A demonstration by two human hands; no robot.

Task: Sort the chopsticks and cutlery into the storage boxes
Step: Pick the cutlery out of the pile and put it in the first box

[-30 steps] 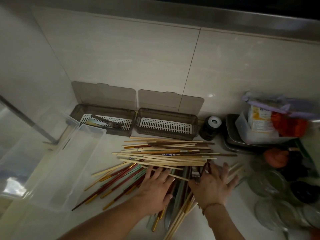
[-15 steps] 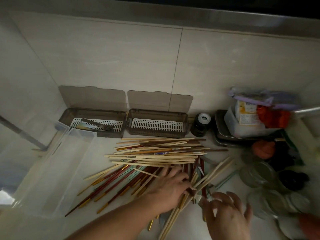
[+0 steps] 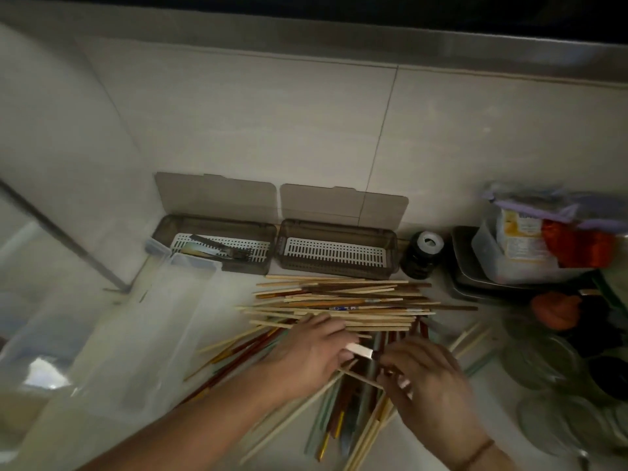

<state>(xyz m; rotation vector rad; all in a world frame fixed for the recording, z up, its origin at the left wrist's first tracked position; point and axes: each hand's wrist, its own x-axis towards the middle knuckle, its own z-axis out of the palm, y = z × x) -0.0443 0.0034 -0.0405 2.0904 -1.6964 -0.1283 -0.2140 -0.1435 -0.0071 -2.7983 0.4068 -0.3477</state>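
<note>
Two hands work low in the frame over a heap of chopsticks [image 3: 339, 307] at centre: the left hand [image 3: 306, 355] pinches a small pale piece [image 3: 359, 351], the right hand [image 3: 428, 385] curls its fingers on chopsticks. Behind, two open storage boxes sit side by side, the left box [image 3: 217, 246] holding cutlery [image 3: 221, 248], the right box [image 3: 336, 251] beside a dark jar [image 3: 421, 254]

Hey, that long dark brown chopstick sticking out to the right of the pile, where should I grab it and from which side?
Take the dark brown chopstick by its free right end, coming in from the right with the right hand. That end juts past the pale wooden chopsticks onto bare counter; the rest is buried. It lies flat, so pinch it across its width from above, then draw it out lengthwise to the right.
</note>
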